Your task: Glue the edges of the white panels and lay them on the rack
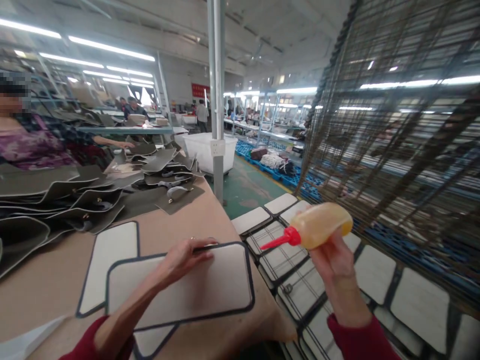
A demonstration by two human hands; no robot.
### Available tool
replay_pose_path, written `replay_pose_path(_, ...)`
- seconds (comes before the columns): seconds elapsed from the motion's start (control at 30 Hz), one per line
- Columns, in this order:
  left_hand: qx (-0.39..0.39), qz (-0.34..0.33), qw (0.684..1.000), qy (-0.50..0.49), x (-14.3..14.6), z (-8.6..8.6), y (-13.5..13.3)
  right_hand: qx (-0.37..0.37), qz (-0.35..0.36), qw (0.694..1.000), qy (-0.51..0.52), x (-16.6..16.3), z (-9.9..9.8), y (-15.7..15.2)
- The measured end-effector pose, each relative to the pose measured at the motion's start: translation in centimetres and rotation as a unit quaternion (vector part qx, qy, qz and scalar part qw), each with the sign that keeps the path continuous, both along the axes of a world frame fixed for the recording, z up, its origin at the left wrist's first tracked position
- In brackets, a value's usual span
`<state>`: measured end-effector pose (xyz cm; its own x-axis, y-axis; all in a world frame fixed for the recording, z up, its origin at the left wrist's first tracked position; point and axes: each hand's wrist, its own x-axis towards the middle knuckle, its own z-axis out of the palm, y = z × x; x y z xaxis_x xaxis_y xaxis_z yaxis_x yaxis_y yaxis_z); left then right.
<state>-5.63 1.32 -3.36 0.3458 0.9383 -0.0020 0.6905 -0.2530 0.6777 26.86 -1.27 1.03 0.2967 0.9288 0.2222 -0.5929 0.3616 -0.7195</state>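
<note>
My left hand [191, 260] grips the upper edge of a pale rectangular panel [228, 280] with rounded corners and a dark border, its fingers closed over the rim. Under that panel, another pale panel [112, 260] of the same kind lies on the brown-covered table [195, 215]. Off to the right, my right hand [333, 255] is wrapped round a squeeze bottle [322, 225] of yellowish liquid, held nearly level above the rack. The bottle's red nozzle [277, 242] points left, toward the panel, and stays apart from it.
Similar panels lie on a wire rack [300, 270] at right; tall wire racks [382, 125] rise behind it. Dark grey cut pieces [75, 195] are heaped at left, near a co-worker [37, 135]. A post [218, 100] and white bin [202, 150] stand beyond the table.
</note>
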Motion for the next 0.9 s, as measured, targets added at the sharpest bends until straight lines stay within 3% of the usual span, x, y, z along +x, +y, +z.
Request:
replay_pose_path(0.2, -0.014, -0.196, 0.980, -0.003, 0.3, 7.6, -1.0, 0.118, 0.086, 0.984, -0.102, 0.2, 5.2, 0.0)
replay_pose_path(0.4, -0.056, -0.284, 0.956, 0.039, 2.3, 12.0, -1.9, 0.103, 0.122, 0.979, -0.124, 0.0, 7.5, -0.9)
replay_pose_path(0.63, -0.118, -0.369, 0.922, 0.017, 4.7, 13.8, -2.4, 0.071, 0.177, 0.971, -0.146, 0.0, 7.8, -1.5)
replay_pose_path(0.9, -0.137, -0.387, 0.912, 0.018, 6.2, 14.4, -3.5, 0.051, 0.195, 0.971, -0.126, 0.1, 7.6, -2.0)
